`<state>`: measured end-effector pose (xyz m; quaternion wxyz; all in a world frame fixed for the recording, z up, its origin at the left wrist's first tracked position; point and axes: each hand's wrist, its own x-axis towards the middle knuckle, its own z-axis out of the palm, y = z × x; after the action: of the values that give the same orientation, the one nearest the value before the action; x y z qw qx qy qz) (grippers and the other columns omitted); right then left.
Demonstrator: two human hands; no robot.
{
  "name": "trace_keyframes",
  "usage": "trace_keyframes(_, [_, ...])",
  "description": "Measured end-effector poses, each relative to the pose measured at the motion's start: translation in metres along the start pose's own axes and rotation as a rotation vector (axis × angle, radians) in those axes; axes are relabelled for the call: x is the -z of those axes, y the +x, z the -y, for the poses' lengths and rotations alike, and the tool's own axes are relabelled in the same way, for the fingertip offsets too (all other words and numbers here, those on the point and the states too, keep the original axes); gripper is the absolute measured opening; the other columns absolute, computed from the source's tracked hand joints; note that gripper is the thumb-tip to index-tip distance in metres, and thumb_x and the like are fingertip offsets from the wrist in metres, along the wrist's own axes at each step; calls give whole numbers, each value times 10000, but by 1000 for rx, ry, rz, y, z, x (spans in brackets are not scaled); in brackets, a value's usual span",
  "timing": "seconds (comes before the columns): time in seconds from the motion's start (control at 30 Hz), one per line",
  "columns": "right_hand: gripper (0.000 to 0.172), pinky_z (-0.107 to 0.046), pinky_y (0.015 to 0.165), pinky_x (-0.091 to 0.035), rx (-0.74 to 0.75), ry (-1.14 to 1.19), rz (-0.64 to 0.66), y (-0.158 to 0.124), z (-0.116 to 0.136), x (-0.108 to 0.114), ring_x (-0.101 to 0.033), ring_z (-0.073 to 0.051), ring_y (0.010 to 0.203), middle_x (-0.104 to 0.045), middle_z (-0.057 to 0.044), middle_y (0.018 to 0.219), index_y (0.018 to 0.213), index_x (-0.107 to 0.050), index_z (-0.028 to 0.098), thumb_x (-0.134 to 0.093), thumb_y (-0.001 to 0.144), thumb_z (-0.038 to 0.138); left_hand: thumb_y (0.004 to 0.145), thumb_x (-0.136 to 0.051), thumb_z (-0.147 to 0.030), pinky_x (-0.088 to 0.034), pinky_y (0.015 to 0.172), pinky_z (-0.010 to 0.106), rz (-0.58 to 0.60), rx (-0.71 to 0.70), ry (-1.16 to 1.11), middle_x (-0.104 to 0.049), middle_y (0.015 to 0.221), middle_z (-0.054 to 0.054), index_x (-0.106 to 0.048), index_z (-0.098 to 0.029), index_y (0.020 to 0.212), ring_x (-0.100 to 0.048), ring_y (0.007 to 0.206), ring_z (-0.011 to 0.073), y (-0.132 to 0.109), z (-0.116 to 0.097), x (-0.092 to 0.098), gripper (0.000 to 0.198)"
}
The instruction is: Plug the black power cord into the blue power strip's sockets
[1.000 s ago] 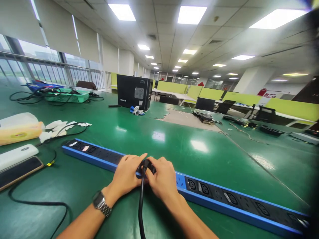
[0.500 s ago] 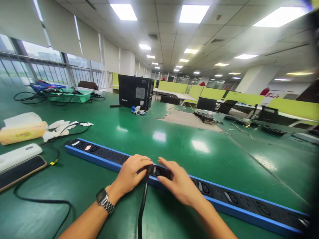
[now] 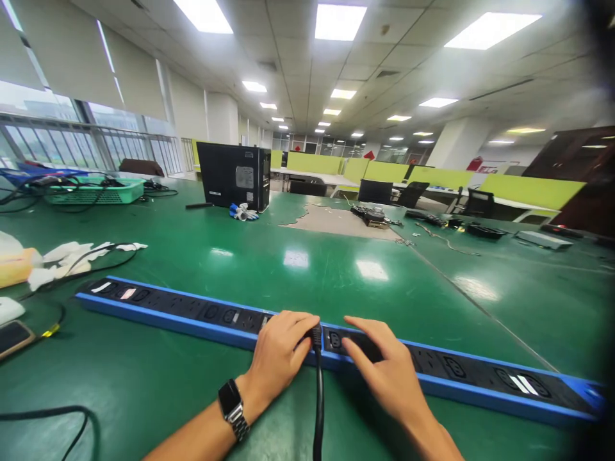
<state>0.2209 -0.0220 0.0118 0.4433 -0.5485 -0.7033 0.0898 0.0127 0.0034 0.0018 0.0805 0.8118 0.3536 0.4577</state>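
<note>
A long blue and black power strip (image 3: 461,378) lies across the green table (image 3: 298,269). My left hand (image 3: 281,352), a watch on its wrist, is closed on a black plug (image 3: 316,334) that sits in one of the strip's sockets. The plug's black cable (image 3: 318,410) runs toward me between my arms. My right hand (image 3: 384,371) rests open on the strip just right of the plug, fingers stretched over the sockets.
A black computer case (image 3: 234,175) stands at the back of the table, a green basket (image 3: 91,191) with cables far left. White scraps (image 3: 72,253), a tissue pack (image 3: 14,266), a phone (image 3: 12,336) and loose black cable (image 3: 57,416) lie at left. Desks and chairs stand behind.
My right hand has let go of the plug and moved right, opening flat on the strip. My left hand keeps its grip on the plug. The view has shifted right.
</note>
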Motion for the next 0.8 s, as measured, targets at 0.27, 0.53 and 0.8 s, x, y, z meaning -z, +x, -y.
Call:
trace_keyframes(0.27, [518, -379, 886, -495, 204, 18, 189, 1, 9, -21, -595, -203, 1035, -640, -77, 1163, 1350, -465, 249, -579, 846, 281, 839, -551, -95, -500, 871, 379, 92, 4, 11, -687, 1103, 45, -593, -221, 1173, -607, 985, 207, 4, -3, -6, 360])
trace_keyframes(0.53, [299, -343, 773, -463, 329, -50, 62, 25, 48, -49, -595, -197, 875, -694, -57, 963, 1161, -615, 236, -570, 869, 279, 823, -602, -290, -444, 974, 437, 30, 174, 180, -679, 1154, 64, -622, -225, 1145, -594, 1086, 242, -15, 47, 80, 329])
trace_keyframes(0.8, [318, -311, 690, -438, 116, -164, 193, 36, 100, -121, -576, -195, 740, -660, -75, 820, 1143, -662, 213, -554, 858, 303, 847, -543, -279, -496, 884, 400, -102, 378, 312, -729, 994, 57, -688, -195, 984, -647, 947, 226, -31, 91, 115, 217])
